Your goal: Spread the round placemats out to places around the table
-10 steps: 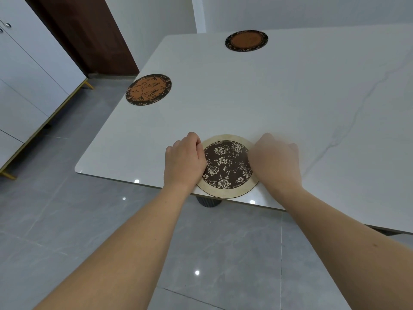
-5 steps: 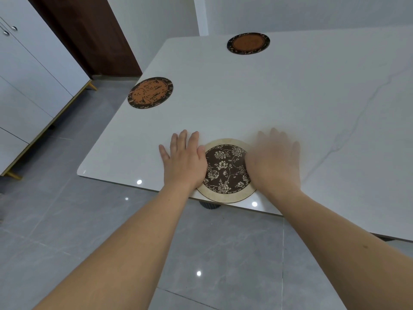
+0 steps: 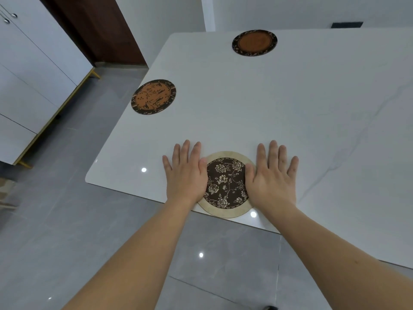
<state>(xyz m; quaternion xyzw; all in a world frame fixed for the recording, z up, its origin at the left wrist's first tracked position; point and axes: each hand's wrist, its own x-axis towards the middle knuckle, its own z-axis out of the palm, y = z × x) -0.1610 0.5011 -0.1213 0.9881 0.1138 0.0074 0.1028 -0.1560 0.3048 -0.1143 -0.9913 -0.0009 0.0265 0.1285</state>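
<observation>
Table (image 3: 290, 121) edge, floral placemat (image 3: 225, 186) overhanging

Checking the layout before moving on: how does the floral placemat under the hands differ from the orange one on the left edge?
The floral placemat has a dark brown centre with cream roses and a pale rim; the orange placemat has an orange centre and a dark rim. The floral placemat lies at the near edge, its rim slightly overhanging; the orange placemat sits wholly on the table. The left hand and right hand rest flat on the floral placemat's sides; the orange placemat lies untouched. Both are round and flat.
</observation>
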